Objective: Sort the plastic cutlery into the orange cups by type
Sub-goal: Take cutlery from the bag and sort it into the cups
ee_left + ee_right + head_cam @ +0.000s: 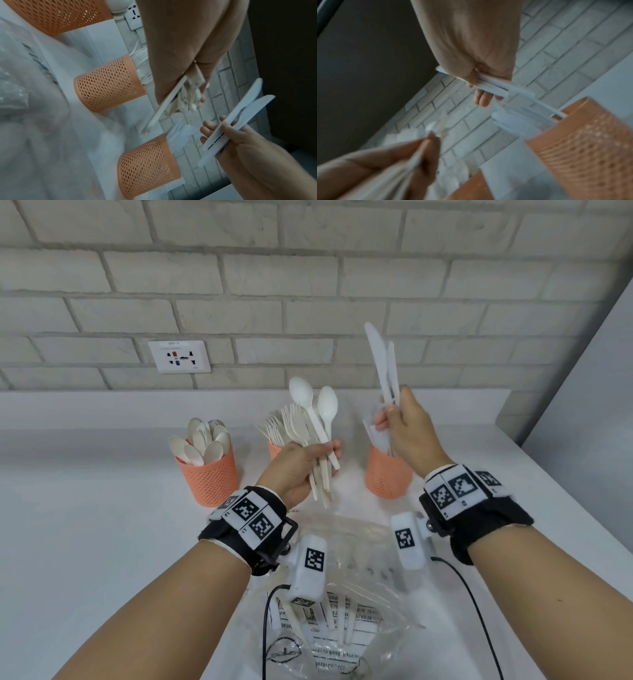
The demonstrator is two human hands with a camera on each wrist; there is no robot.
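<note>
Three orange mesh cups stand in a row on the white counter: the left cup (209, 474) holds spoons, the middle cup (274, 448) forks, the right cup (387, 474) knives. My left hand (301, 465) grips a mixed bundle of white forks and spoons (308, 422) in front of the middle cup. My right hand (407, 422) holds two white knives (385, 364) upright above the right cup. In the left wrist view the two knives (240, 119) sit in the right hand, over the right cup (147, 167). The right wrist view shows the knife handles (493, 84) in the curled fingers.
A clear plastic bag (346, 594) with more white cutlery lies on the counter near me, under my wrists. A brick wall with a power socket (180, 356) runs behind the cups. A grey panel (582, 354) closes off the right side.
</note>
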